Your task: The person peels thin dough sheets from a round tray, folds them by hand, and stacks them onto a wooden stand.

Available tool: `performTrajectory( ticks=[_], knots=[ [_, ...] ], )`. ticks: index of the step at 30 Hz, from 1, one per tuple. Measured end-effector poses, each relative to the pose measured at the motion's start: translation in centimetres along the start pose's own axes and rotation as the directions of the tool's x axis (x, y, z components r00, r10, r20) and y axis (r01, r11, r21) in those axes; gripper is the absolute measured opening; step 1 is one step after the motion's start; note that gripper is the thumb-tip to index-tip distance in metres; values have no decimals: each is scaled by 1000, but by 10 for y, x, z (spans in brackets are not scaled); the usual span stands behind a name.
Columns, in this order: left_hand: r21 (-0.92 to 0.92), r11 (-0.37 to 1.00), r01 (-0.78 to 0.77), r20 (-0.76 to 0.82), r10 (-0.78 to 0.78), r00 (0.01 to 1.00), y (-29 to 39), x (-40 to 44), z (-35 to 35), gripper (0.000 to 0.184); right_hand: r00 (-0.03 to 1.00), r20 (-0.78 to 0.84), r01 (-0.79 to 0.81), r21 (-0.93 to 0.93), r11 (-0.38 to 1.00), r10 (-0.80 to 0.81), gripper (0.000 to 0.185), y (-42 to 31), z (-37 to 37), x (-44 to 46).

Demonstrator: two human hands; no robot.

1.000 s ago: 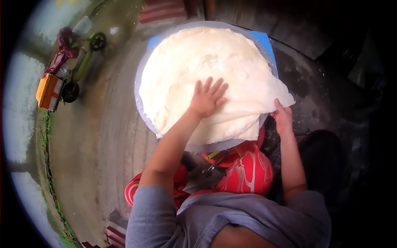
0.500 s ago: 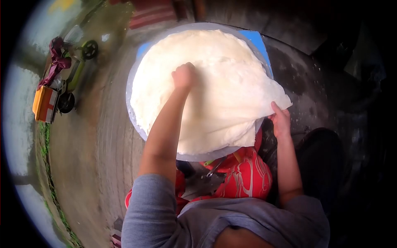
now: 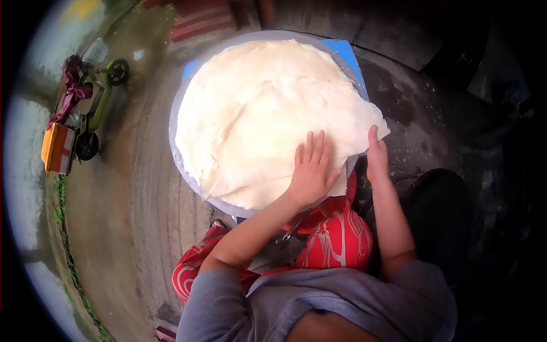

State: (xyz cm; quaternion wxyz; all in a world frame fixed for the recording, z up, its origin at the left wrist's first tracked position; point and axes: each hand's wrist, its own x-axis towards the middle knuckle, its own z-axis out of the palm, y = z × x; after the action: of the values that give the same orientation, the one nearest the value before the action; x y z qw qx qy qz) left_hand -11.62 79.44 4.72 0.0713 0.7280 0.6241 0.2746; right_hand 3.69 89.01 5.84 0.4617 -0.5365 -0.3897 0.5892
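Observation:
A broad, pale cream sheet [image 3: 262, 119], thin and soft like dough or bean curd skin, lies over a round grey board [image 3: 178, 154]. I cannot tell its exact kind. Wrinkles and a ridge cross it, and layers show beneath. My left hand [image 3: 313, 168] rests flat on its lower right part, fingers stretched out and slightly spread. At the right edge, my right hand [image 3: 377, 159] pinches the sheet's overhanging corner, with the thumb on top and the other fingers partly hidden.
Blue panels [image 3: 347, 60] stick out from under the board. Below it are my knees in red patterned trousers [image 3: 336, 242]. To the left, a green scooter [image 3: 99, 108] with an orange box [image 3: 54, 148] stands on the concrete ground [image 3: 137, 188].
My left hand has moved from the upper middle, where it was closed, down to the lower right and opened flat. The sheet now reaches farther over the lower left; my right hand keeps its corner.

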Motion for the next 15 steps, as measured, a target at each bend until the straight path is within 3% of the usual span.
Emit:
performTrajectory(
  ticks=[2,3,5,6,7,8,9,10,12,14,15],
  knots=[
    [-10,1000,-5,14,5,1000,17,-12,8,62,972,178,154,12,988,-154,57,-9,24,-15],
    [-17,1000,-16,34,17,999,21,-16,9,63,932,286,266,-125,956,-222,55,1,32,-13],
    [-12,998,-57,64,58,996,17,-21,17,63,779,493,588,-360,724,-388,55,5,59,-22],
    [-8,995,-97,98,98,990,16,-22,19,62,654,599,750,-435,498,-462,57,0,77,-35],
    [-184,979,-90,55,101,993,15,-21,14,58,629,684,776,-525,350,-370,59,8,87,-39],
    [-178,980,-86,47,96,994,14,-26,15,58,610,748,792,-581,185,-261,61,23,95,-38],
    [-204,973,-106,30,114,993,12,-33,14,56,627,768,778,-609,154,-129,64,26,107,-42],
    [-229,965,-126,12,133,991,9,-38,14,54,618,775,785,-600,154,-132,64,25,107,-47],
    [-240,964,-114,75,135,988,5,-48,4,47,616,786,785,-606,-127,56,70,18,108,-56],
    [-258,961,-100,142,140,980,4,-56,-16,40,583,812,808,-578,-113,17,70,19,101,-45],
    [-244,967,-68,41,80,996,4,-62,-27,32,552,833,834,-551,-23,30,63,12,99,-36]
  ],
)
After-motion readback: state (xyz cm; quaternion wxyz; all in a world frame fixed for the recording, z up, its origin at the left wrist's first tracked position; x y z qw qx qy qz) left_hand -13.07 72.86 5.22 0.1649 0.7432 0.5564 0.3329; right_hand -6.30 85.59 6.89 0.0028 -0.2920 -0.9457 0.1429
